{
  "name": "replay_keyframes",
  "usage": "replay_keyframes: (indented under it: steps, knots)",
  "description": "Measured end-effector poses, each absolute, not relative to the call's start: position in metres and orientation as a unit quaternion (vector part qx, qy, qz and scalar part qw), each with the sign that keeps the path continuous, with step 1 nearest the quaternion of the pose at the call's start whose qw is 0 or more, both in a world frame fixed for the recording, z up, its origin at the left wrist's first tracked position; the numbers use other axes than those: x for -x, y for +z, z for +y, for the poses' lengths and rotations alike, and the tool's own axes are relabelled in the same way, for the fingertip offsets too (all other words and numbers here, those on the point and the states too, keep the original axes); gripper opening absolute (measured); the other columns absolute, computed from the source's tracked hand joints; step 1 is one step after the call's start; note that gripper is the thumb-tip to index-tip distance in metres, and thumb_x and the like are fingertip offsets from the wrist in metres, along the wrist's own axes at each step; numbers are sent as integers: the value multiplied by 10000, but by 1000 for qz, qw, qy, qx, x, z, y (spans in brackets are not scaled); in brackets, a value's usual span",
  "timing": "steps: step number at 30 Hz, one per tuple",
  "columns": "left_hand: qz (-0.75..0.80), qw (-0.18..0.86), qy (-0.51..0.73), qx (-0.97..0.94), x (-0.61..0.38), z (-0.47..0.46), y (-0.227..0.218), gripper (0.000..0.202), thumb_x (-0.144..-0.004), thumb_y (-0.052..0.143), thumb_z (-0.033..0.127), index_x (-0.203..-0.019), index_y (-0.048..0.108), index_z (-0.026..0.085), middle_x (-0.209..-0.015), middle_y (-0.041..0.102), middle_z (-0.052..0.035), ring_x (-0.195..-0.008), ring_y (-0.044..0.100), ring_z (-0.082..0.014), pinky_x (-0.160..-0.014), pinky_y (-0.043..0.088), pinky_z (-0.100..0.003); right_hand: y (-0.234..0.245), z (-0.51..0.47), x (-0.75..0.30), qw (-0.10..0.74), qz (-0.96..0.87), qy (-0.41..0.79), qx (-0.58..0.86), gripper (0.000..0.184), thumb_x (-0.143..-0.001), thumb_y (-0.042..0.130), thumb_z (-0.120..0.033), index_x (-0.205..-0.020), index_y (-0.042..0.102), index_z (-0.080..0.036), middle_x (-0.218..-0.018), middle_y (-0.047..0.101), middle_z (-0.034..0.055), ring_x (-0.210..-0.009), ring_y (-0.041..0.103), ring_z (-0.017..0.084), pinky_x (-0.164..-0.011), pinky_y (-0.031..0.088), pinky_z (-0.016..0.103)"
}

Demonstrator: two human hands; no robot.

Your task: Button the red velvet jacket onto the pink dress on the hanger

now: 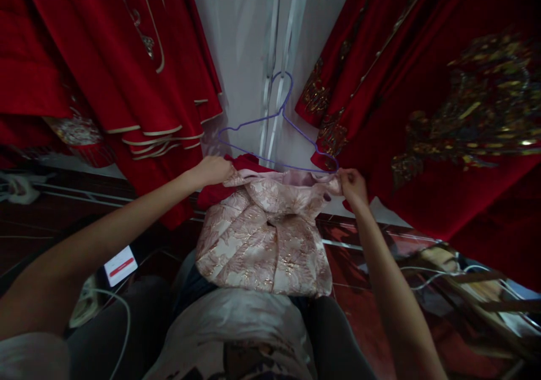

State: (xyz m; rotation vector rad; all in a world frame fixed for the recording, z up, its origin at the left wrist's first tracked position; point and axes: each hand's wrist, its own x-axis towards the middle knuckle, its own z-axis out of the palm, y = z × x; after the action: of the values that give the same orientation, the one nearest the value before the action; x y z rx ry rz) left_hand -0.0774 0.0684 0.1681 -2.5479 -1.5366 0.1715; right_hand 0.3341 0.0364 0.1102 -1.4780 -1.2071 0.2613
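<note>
A pale pink brocade skirt-like garment (257, 244) with gold thread and pleats hangs between my hands and drapes over my lap. My left hand (214, 171) pinches its upper left edge, and my right hand (353, 187) grips the upper right edge. Along the top, its smooth pink lining shows. Just above, a purple wire hanger (310, 139) hangs by its hook from a white upright; its lower right corner is beside my right hand. Bunched red cloth (211, 195) lies behind the garment on the left. My fingertips are partly hidden.
Red garments with pale trim (156, 87) hang at left. More red garments with gold sequin embroidery (486, 109) hang at right. A lit phone (120, 265) with a white cable is by my left thigh. A wooden-framed item (486, 290) stands at lower right on the red-brown floor.
</note>
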Motion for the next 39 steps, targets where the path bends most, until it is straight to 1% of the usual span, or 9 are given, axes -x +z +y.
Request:
replay_keyframes:
  steps: [3,7,9,11,14,18,24,34,39]
  knots:
    - [-384,108,-36,916,53,65,166,378,-926,314,281,-956,662,137,-1085,621,-145,-1015,581,-227,-880,471,-358,112,22,-332,542,-546,78,634,281,-812,496,-505,-815,503,-224,-778,650,52,-761,624,208,-737,497,350]
    - [-270,134,-181,936,15,72,157,285,-900,402,229,-911,669,130,-1353,469,-150,-1254,409,-280,-1080,332,-480,120,4,-331,469,-593,99,647,317,-806,502,-540,-775,510,-224,-756,641,59,-739,614,225,-711,490,363]
    - [-247,128,-194,941,0,77,148,276,-898,410,217,-905,672,131,-1394,439,-139,-1300,364,-280,-1122,269,-511,124,-5,-327,436,-626,115,636,340,-814,490,-560,-773,522,-224,-746,644,59,-732,611,226,-690,487,354]
    - [-241,120,-184,945,-10,80,136,298,-909,391,218,-909,673,125,-1369,462,-146,-1296,378,-264,-1134,252,-507,130,-12,-322,440,-637,82,627,343,-839,464,-557,-818,533,-222,-790,657,68,-760,617,229,-703,485,350]
    - [-250,120,-189,942,-14,76,122,309,-910,395,234,-885,676,110,-1336,476,-170,-1277,394,-271,-1129,249,-503,138,-13,-322,507,-612,4,607,337,-895,389,-518,-928,524,-211,-951,672,103,-860,627,226,-780,482,358]
    - [-260,131,-205,934,-7,66,120,291,-907,401,232,-897,672,127,-1326,479,-153,-1251,405,-273,-1107,266,-510,137,-4,-340,564,-564,-72,599,317,-913,353,-472,-939,500,-192,-1023,659,138,-959,615,231,-874,458,381]
    - [-256,148,-200,934,-1,59,125,301,-916,387,231,-889,667,124,-1315,493,-152,-1232,425,-269,-1080,298,-486,128,4,-364,532,-484,-125,683,340,-876,394,-502,-895,514,-185,-860,631,126,-809,603,257,-784,460,406]
    - [-280,131,-191,932,-8,57,129,305,-900,392,207,-933,687,137,-1301,533,-142,-1203,474,-255,-1043,317,-473,170,5,-318,485,-560,-141,657,397,-930,299,-499,-988,534,-185,-943,631,149,-878,605,265,-796,446,386]
    - [-288,150,-183,928,-1,51,131,312,-915,371,215,-916,670,126,-1300,542,-140,-1204,478,-243,-1041,309,-450,170,10,-319,486,-552,-152,660,381,-933,305,-475,-992,535,-177,-939,634,157,-885,607,267,-802,446,388]
